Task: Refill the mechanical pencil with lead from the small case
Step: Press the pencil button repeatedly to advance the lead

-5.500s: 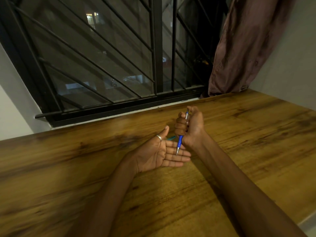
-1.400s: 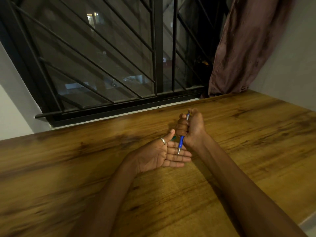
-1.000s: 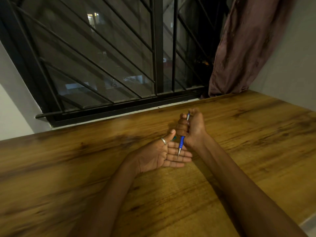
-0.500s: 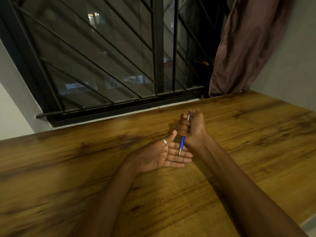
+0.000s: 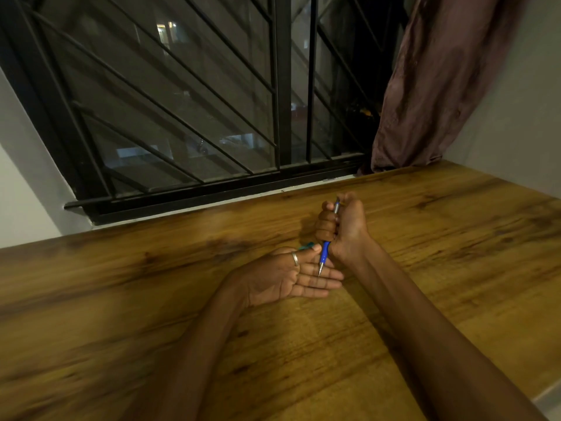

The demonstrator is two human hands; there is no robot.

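The left hand (image 5: 285,276) lies flat and empty, palm up, on the bench (image 5: 425,299). Above it the right hand (image 5: 343,229) fists the pencil (image 5: 324,253), tip down. Any lead clicked out could snap or roll off the fingers (image 5: 321,278). A teal thing (image 5: 93,245), possibly the case, lies beyond.

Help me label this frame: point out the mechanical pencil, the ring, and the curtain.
mechanical pencil (image 5: 325,253): head view, on the blue barrel below the fist.
ring (image 5: 295,259): head view, on the silver band around the thumb.
curtain (image 5: 440,86): head view, mid-fabric.
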